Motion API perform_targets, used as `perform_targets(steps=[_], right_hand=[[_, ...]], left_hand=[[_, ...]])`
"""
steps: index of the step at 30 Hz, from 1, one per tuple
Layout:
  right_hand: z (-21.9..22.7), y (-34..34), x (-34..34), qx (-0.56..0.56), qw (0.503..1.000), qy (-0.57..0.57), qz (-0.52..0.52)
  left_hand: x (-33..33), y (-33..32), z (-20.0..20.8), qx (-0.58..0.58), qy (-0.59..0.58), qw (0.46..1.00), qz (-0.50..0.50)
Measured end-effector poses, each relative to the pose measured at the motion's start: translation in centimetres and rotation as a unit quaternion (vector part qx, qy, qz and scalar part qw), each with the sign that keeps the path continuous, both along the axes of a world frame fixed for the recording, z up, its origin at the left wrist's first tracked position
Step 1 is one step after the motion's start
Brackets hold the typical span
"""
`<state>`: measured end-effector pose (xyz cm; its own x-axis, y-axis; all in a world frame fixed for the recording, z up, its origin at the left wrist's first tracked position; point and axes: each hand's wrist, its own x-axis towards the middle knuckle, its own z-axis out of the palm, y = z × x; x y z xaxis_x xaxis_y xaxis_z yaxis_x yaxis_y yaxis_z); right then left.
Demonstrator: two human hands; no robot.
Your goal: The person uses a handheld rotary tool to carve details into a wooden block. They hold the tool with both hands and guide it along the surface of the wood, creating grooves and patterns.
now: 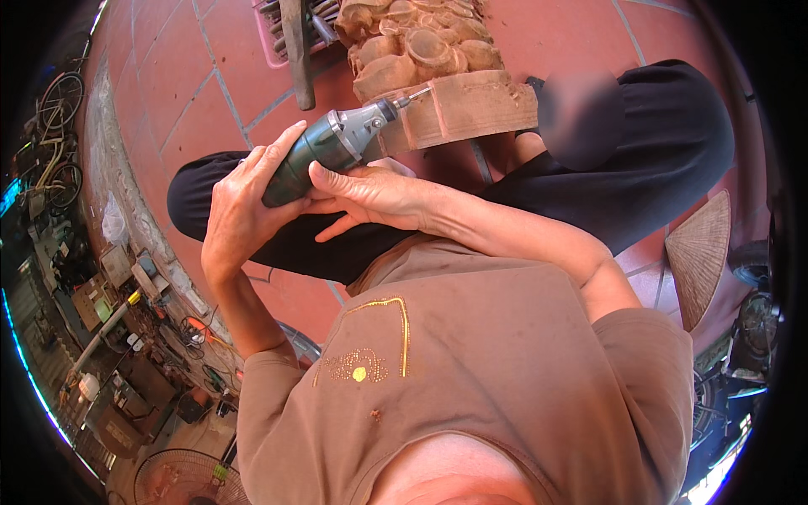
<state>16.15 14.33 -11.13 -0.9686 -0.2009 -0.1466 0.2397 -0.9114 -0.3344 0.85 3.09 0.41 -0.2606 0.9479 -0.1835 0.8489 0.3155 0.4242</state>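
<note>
A rotary die grinder [305,167] with a dark green body and grey metal nose is held in both my hands, slanting up to the right. My left hand [238,206] wraps round its rear end from the left. From the right, my right hand [374,195] grips the body's lower side, its thumb along the casing and some fingers partly hidden. The tool's thin bit [414,97] is at the front face of a carved wooden block [480,108]; whether it touches cannot be told. Rounded carved shapes [425,52] cover the block's far part.
A pink tray [271,38] of slim tools stands beyond the carving, with a wooden-handled tool [296,59] across its edge. My crossed legs flank the block. A conical hat [700,257] lies at right. Cables and machines line the left, with a fan [181,478] at lower left.
</note>
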Motion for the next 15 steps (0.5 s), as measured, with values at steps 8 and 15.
perform_targets(steps=[8,15], right_hand=[[-0.09,0.29,-0.36,0.007,1.000,0.002,0.000],[0.02,-0.03,0.12,0.000,1.000,-0.002,0.003]], left_hand=[[-0.11,0.29,-0.23,0.012,-0.001,1.000,0.003],[0.09,-0.19,-0.08,0.000,-0.007,1.000,0.004]])
